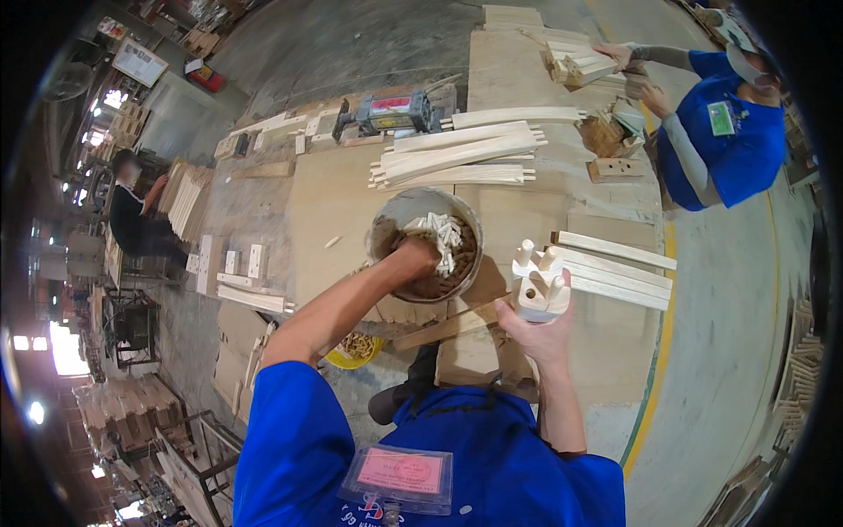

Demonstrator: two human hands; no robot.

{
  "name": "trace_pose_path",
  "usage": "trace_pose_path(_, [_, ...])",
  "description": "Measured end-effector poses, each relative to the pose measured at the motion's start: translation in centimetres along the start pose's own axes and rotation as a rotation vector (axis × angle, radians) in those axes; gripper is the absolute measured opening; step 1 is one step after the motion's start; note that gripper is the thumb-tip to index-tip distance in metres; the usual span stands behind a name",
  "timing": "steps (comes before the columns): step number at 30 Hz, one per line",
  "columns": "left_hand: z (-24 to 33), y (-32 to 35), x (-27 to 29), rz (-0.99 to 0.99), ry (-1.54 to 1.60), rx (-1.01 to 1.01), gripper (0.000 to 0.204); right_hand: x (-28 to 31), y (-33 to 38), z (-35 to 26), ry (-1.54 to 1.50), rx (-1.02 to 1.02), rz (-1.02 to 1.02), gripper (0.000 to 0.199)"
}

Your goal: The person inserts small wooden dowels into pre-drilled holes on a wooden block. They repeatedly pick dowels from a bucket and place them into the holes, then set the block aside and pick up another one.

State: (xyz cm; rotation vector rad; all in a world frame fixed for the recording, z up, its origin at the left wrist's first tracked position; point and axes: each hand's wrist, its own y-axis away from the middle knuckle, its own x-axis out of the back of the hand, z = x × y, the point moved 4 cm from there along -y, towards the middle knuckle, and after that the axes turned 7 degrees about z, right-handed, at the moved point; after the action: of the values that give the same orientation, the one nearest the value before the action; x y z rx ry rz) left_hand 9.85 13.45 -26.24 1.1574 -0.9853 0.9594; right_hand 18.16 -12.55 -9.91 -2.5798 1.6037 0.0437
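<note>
A round, worn bucket (411, 202) stands in front of me, holding many short wooden dowels (450, 239), pale ones on top of browner ones. My left hand (420, 256) reaches down into it among the dowels; the fingers are hidden there. To the right of the bucket, my right hand (537, 332) is closed around a pale wooden piece (537, 292), which I see end-on. Round pegs stick up from its end, and a dark hole shows between them. Whether it is one part or several held together, I cannot tell.
Pegged wooden rails (461, 156) lie beyond the bucket, near a grey clamp-like machine (391, 114). More strips (615, 270) lie at right. A yellow container of dowels (355, 349) sits below my left forearm. A co-worker (724, 132) handles wood at far right; another person (136, 211) stands left.
</note>
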Motion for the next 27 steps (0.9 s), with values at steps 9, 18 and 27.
trace_pose_path(9, [5.5, 3.6, 15.9, 0.509, 1.256, 0.331, 0.016, 0.4, 1.1, 0.1, 0.039, 0.056, 0.019, 0.062])
trace_pose_path(18, [18.3, 9.0, 22.5, 1.132, 1.045, 0.152, 0.016, -1.3, 3.4, -0.4, 0.199, 0.285, 0.067, 0.068])
trace_pose_path(27, [19.7, 11.0, 22.4, 1.238, 0.634, 0.091, 0.02, -2.6, 4.9, -0.7, 0.211, 0.294, 0.058, 0.072])
